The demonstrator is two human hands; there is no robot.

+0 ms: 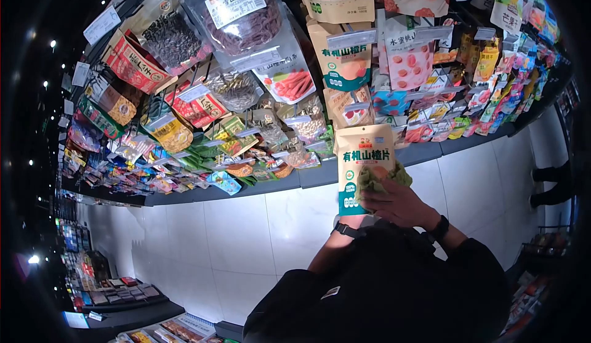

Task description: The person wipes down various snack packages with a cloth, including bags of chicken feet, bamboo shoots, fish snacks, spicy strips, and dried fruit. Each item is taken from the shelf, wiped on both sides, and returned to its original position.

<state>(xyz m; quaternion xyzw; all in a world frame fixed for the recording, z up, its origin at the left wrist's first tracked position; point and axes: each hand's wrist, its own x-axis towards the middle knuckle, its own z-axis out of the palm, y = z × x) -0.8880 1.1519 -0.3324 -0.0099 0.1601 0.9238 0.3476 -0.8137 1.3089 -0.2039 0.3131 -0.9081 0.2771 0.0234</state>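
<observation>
A beige and green snack pouch (349, 186) with Chinese lettering and a picture of hawthorn slices is held upright in front of me. Behind its lower edge is my left hand (352, 221), supporting the pouch; the fingers are hidden. My right hand (399, 204) is closed on a crumpled green cloth (371, 186). It presses this cloth against the right part of the pouch's front, covering some of the print. Just beyond hangs a similar hawthorn pouch (345, 66) on the display rack.
Packed racks of hanging snack bags (234, 90) curve across the far side, with a dark base ledge (320, 177) below. Pale floor tiles (240, 232) lie between racks. Another person's dark-clad legs (551, 185) stand at the right. Low shelves (123, 297) with packets are at lower left.
</observation>
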